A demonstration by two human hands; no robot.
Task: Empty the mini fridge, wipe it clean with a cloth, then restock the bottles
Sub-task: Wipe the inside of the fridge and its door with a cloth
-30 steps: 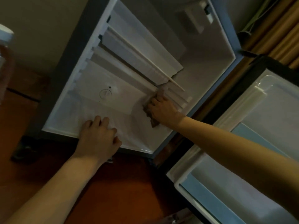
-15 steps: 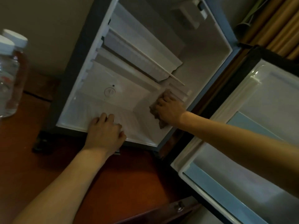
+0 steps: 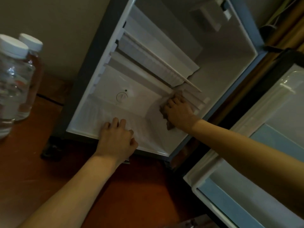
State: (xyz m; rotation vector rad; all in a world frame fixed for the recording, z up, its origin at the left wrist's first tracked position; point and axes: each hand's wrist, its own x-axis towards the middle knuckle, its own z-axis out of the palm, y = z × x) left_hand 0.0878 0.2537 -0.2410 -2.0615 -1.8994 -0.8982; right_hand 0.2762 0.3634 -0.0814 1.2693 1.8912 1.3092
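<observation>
The mini fridge (image 3: pixel 218 51) stands open with a white, bare interior and one shelf (image 3: pixel 158 63) across the middle. My right hand (image 3: pixel 179 111) is inside at the lower right wall, pressing a brownish cloth (image 3: pixel 169 124) against it below the shelf. My left hand (image 3: pixel 116 139) rests flat on the front edge of the fridge floor, fingers loosely curled, holding nothing. Two clear plastic bottles (image 3: pixel 11 79) with white caps stand on the floor at the far left, outside the fridge.
The fridge door (image 3: pixel 256 162) hangs open at the right, its white inner shelves facing me. A reddish-brown wooden floor (image 3: pixel 139 195) lies below the fridge. A beige wall (image 3: pixel 57 27) is behind the bottles. Wooden slats (image 3: pixel 286 27) show at the upper right.
The view has shifted left, so the two bottles now show at the left edge. My right hand with the cloth stays at the lower right wall, rubbing slightly. The left hand stays put.
</observation>
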